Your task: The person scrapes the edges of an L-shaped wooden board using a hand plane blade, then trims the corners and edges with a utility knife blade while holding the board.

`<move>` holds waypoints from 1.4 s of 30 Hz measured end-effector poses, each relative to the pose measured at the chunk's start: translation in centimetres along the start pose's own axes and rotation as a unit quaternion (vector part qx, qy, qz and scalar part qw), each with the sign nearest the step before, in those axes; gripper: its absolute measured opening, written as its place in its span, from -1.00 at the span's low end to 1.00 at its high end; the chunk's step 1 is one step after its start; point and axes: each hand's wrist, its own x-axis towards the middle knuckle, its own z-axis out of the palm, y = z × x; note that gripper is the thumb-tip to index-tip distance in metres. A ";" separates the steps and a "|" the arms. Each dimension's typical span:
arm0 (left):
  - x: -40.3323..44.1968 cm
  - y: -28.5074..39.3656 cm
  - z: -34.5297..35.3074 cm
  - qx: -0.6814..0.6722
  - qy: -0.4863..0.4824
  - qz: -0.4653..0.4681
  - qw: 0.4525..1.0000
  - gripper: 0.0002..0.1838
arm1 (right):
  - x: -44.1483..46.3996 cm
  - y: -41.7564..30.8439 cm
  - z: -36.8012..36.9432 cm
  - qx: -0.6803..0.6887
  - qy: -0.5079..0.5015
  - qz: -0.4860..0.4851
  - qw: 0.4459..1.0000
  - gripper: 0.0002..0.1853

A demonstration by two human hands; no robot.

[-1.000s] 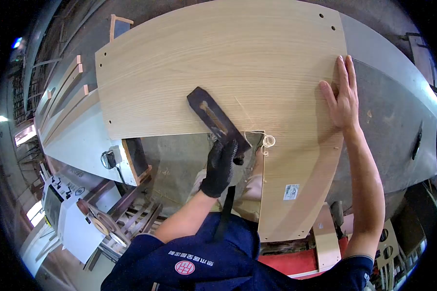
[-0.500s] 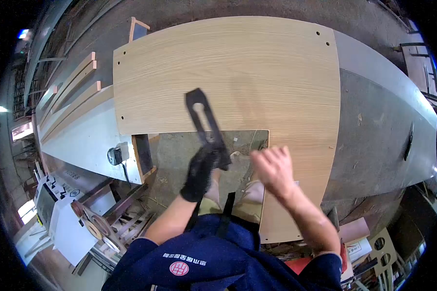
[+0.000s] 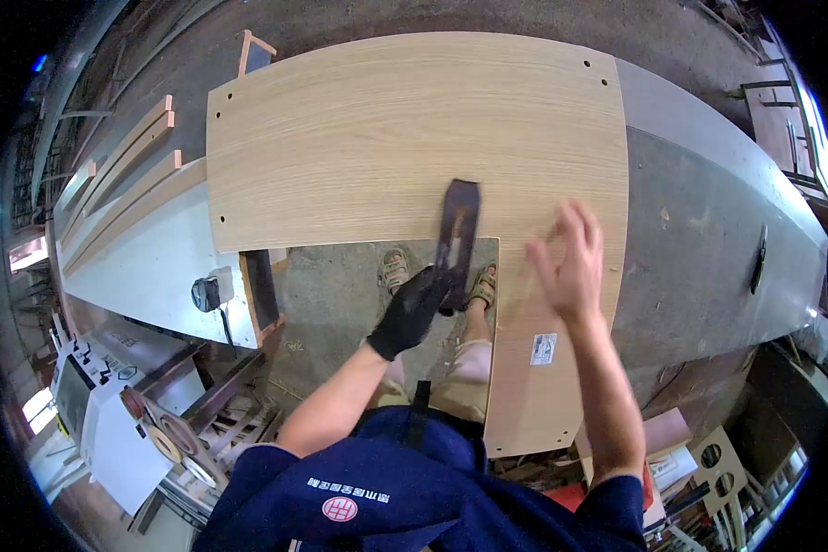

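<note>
My left hand (image 3: pixel 408 313), in a black glove, is closed around the lower end of a long, dark, flat slotted tool (image 3: pixel 458 221). The tool points away from me, its far end over the inner edge of a wood-grain panel (image 3: pixel 414 120). Its exact kind I cannot make out. Bare and a little blurred, my right hand (image 3: pixel 572 267) hovers over the panel's right arm with fingers and thumb apart, holding nothing. A small white label (image 3: pixel 543 350) lies on the panel just below that hand.
Left of the panel is a white surface (image 3: pixel 147 276) with a small black device (image 3: pixel 206 294) and several wood strips (image 3: pixel 124 175). A dark slim tool (image 3: pixel 759 260) lies on the grey surface (image 3: pixel 690 248) at right. Tape rolls (image 3: pixel 163 442) stand at lower left.
My left hand has carried the slotted tool to the right and turned it more upright. My right hand has moved right and away from me, its curled fingers now spread, uncovering the label.
</note>
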 end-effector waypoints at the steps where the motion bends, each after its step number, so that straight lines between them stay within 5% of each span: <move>1: 1.1 -1.0 0.8 0.079 0.011 0.064 0.995 -0.64 | 2.2 0.9 0.1 -0.038 0.011 0.020 0.999 -0.20; 7: 4.7 1.1 3.0 0.036 0.036 -0.050 0.997 -0.70 | 8.5 1.7 3.1 -0.143 -0.041 -0.057 0.987 0.17; 11: 4.8 1.5 3.1 -0.072 0.028 -0.081 0.994 -0.68 | 8.6 2.1 3.2 -0.121 -0.049 -0.061 0.990 0.15; 14: 5.4 -0.4 3.5 -0.017 0.070 -0.032 0.997 -0.67 | 8.5 2.3 2.9 -0.116 -0.060 -0.063 0.989 0.11; 26: 6.9 2.8 6.4 0.013 0.127 -0.096 0.987 -0.69 | 8.5 2.2 2.9 -0.072 -0.070 -0.062 0.993 -0.09; 30: 7.0 2.0 3.9 -0.114 0.006 -0.148 0.982 -0.73 | 8.5 2.4 2.2 -0.054 -0.067 -0.071 0.994 -0.15; 34: 5.5 3.8 2.7 -0.141 -0.006 -0.230 0.963 -0.64 | 6.7 2.9 0.2 -0.015 -0.073 -0.026 0.997 -0.15; 35: 4.9 2.6 1.7 -0.140 -0.052 -0.223 0.963 -0.62 | 5.6 3.7 -0.7 -0.038 -0.061 -0.002 0.997 -0.11; 38: 5.7 0.5 0.2 0.138 -0.109 -0.135 0.975 -0.61 | 1.4 7.9 -2.8 -0.115 0.006 0.075 0.991 -0.05; 42: 7.7 2.7 3.8 0.020 0.059 -0.076 0.995 -0.62 | -4.2 9.6 -3.3 -0.115 -0.023 0.142 0.983 -0.09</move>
